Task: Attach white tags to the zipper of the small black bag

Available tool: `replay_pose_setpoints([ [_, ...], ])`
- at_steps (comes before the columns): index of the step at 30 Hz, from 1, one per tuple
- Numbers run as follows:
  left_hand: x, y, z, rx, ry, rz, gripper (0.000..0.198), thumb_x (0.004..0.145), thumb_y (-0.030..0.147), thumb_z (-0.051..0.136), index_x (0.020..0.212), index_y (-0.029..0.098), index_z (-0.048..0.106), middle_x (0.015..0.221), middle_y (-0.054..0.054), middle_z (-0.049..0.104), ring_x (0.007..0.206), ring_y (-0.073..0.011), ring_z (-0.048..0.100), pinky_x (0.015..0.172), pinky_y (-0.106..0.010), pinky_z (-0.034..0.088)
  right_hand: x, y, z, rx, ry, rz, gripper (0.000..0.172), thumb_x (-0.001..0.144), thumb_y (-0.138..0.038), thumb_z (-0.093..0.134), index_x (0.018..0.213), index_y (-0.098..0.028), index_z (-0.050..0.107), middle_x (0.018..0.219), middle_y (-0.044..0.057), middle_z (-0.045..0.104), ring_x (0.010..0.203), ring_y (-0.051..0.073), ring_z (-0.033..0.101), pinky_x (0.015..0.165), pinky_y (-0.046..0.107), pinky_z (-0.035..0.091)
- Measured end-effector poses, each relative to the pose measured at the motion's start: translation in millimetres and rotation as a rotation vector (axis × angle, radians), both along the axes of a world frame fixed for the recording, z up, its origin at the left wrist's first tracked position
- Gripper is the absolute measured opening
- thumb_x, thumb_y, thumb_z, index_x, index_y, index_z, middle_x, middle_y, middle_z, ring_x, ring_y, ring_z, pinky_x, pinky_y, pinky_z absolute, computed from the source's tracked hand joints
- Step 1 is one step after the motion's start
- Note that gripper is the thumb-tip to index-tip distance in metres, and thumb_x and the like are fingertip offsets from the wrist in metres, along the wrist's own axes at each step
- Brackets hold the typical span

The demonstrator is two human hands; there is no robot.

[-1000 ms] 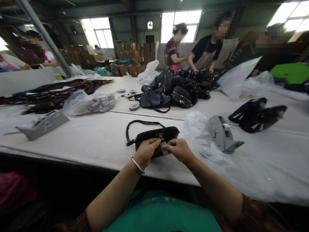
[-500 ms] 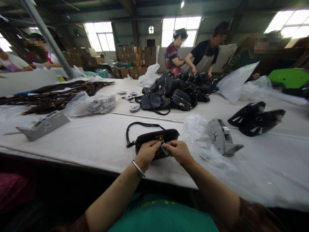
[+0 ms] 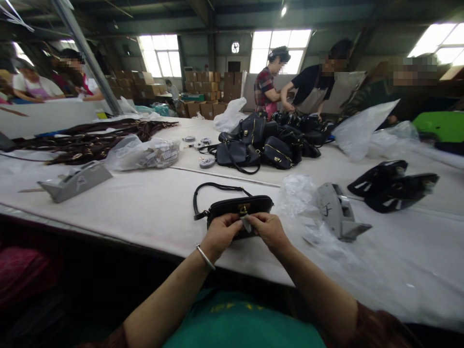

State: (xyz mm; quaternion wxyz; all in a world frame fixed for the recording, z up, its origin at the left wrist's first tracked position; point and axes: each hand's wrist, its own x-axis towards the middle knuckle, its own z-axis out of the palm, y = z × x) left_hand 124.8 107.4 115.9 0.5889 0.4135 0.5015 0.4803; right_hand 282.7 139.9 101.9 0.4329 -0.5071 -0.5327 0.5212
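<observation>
both hands, left hand (image 3: 220,233) and right hand (image 3: 268,231), pinch a small tag (image 3: 247,223) (on the black handbag (image 3: 237,207)).

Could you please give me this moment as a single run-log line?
left hand: pinching small tag | right hand: pinching same tag | black handbag: flat on table | tape dispenser: right of bag

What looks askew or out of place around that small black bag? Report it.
Nothing stands out. The small black bag lies flat near the table edge, both hands pinching a small tag below its gold clasp.
</observation>
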Motion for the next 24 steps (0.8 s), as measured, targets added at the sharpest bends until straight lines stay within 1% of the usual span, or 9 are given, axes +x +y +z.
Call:
replay_pose_setpoints([
  [3,-1,-1,-4.0,0.084,0.05,0.041,0.027,0.075,0.028,0.072,0.099,0.016,0.075,0.099,-0.008,0.076,0.09,-0.0195,0.069,0.086,-0.03,0.051,-2,1,-2.8,0.012,-0.011,-0.007,0.032,0.073,-0.046,0.071,0.075,-0.014,0.077,0.049,-0.001,0.058,0.043,0.01,0.046,0.043,0.023,0.034],
  [6,-1,-2,-7.1,0.131,0.11,0.06,0.027,0.076,0.03,0.072,0.099,0.016,0.075,0.099,-0.008,0.076,0.093,-0.021,0.069,0.087,-0.031,0.052,-4,1,-4.0,0.015,-0.02,-0.003,0.033,0.075,-0.047,0.07,0.076,-0.014,0.077,0.048,-0.001,0.057,0.043,0.01,0.046,0.042,0.023,0.034],
  [10,0,-3,-12.6,0.135,0.134,0.051,0.027,0.079,0.035,0.07,0.098,0.016,0.075,0.094,-0.008,0.077,0.09,-0.0209,0.07,0.084,-0.031,0.053,-8,0,-4.3,0.001,0.012,-0.011,0.032,0.074,-0.046,0.071,0.077,-0.015,0.075,0.051,-0.002,0.058,0.042,0.01,0.047,0.042,0.023,0.036],
  [13,1,-3,-16.9,0.134,0.223,0.062,0.027,0.08,0.038,0.068,0.094,0.017,0.076,0.09,-0.008,0.077,0.085,-0.0207,0.07,0.078,-0.03,0.053,-9,-2,-5.0,-0.009,0.042,0.0,0.031,0.073,-0.046,0.072,0.075,-0.015,0.074,0.052,-0.002,0.058,0.041,0.01,0.047,0.041,0.023,0.036],
  [17,-1,-5,-18.0,0.162,0.392,0.136,0.026,0.081,0.041,0.065,0.088,0.018,0.076,0.084,-0.006,0.076,0.08,-0.0199,0.068,0.072,-0.029,0.051,-11,-3,-5.5,-0.004,0.065,0.017,0.029,0.074,-0.044,0.071,0.073,-0.015,0.073,0.053,-0.002,0.058,0.04,0.009,0.046,0.04,0.023,0.035],
  [20,-2,-7,-15.8,0.19,0.48,0.189,0.022,0.082,0.038,0.064,0.086,0.019,0.076,0.082,-0.004,0.076,0.078,-0.0188,0.068,0.072,-0.029,0.05,-13,-4,-5.1,0.001,0.069,0.031,0.029,0.075,-0.043,0.07,0.075,-0.014,0.073,0.052,-0.002,0.056,0.041,0.009,0.045,0.041,0.023,0.034],
  [24,-3,-9,-13.5,0.224,0.544,0.246,0.021,0.083,0.034,0.063,0.09,0.019,0.076,0.084,-0.004,0.076,0.079,-0.0185,0.068,0.074,-0.029,0.051,-14,-4,-5.4,-0.034,0.107,0.008,0.034,0.073,-0.044,0.072,0.087,-0.013,0.074,0.058,0.0,0.06,0.043,0.009,0.044,0.042,0.023,0.032],
])
